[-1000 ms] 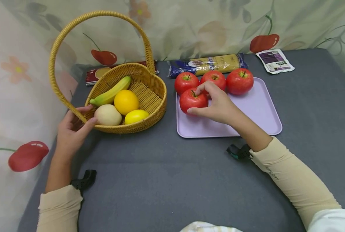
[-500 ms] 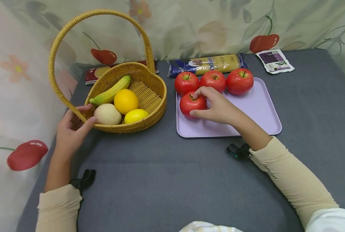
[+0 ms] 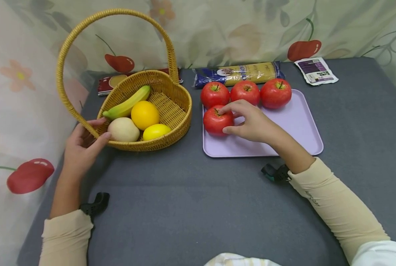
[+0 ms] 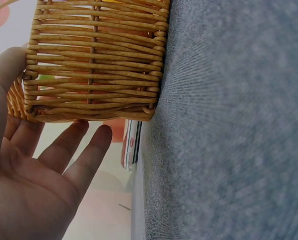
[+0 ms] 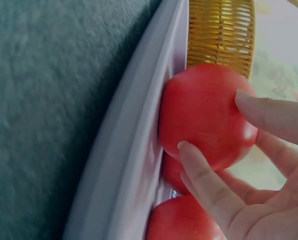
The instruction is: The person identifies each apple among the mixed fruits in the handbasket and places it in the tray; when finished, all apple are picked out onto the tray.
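Observation:
On the lilac tray stands a red apple with its stem up, left of my right hand. One fingertip of that hand rests near its stem and the thumb touches its right side; the other fingers are beyond the apple in the right wrist view. Behind it are three more red apples in a row. My left hand holds the wicker basket at its left rim by the handle, thumb on the front and fingers behind. Inside lie a banana, an orange, a pale round fruit and a lemon.
A blue and yellow pasta packet lies behind the tray. A purple and white sachet is at the back right. Behind the basket is a dark red packet. Flowered cloth hangs along the table's back edge.
The front apple has shifted slightly left on the tray. My right thumb has moved from its front toward its right side. The left hand stays at the basket rim.

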Tool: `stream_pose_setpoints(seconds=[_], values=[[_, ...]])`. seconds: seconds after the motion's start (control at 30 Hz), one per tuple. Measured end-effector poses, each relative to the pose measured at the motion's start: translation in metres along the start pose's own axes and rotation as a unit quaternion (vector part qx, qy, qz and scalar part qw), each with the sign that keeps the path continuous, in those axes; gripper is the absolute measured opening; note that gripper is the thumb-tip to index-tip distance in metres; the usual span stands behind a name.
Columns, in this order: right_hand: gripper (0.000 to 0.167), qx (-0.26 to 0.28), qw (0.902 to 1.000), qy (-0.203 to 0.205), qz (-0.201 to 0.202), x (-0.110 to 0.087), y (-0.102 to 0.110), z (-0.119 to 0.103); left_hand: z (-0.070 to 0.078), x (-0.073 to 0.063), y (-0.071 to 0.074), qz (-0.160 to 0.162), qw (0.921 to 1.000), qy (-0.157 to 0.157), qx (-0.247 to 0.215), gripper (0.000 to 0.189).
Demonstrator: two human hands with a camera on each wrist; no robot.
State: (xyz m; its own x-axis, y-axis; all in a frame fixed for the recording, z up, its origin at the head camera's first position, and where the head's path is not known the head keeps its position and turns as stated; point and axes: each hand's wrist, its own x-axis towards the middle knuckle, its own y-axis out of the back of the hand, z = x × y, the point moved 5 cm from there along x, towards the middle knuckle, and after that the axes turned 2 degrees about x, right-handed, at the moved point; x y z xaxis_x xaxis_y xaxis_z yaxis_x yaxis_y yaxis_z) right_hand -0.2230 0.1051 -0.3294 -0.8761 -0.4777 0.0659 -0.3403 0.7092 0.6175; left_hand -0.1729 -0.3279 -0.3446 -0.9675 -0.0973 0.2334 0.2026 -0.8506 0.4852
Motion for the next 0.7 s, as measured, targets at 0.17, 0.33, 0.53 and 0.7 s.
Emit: stream_pose_setpoints(seconds=[0.17, 0.33, 0.53, 0.7], values=[[0.043, 0.002, 0.9998, 0.019, -0.007, 0.0007, -0.0042, -0.0003, 0.0000, 0.0014, -0.0007, 0.000, 1.0000, -0.002, 0.005, 0.045], [0.042, 0.011, 0.9996, 0.026, -0.009, 0.0022, -0.0041, -0.0009, -0.0004, 0.0017, 0.0004, -0.001, 1.0000, 0.007, 0.006, 0.045], [0.041, 0.017, 0.9991, 0.035, -0.020, 0.0030, -0.0033, 0.0018, -0.0016, 0.0013, -0.0010, 0.002, 1.0000, -0.007, -0.003, 0.044], [0.043, 0.017, 0.9986, 0.048, -0.012, -0.0065, 0.0041, 0.0038, -0.0001, 0.0019, -0.0051, -0.017, 0.9995, -0.002, 0.025, 0.057]])
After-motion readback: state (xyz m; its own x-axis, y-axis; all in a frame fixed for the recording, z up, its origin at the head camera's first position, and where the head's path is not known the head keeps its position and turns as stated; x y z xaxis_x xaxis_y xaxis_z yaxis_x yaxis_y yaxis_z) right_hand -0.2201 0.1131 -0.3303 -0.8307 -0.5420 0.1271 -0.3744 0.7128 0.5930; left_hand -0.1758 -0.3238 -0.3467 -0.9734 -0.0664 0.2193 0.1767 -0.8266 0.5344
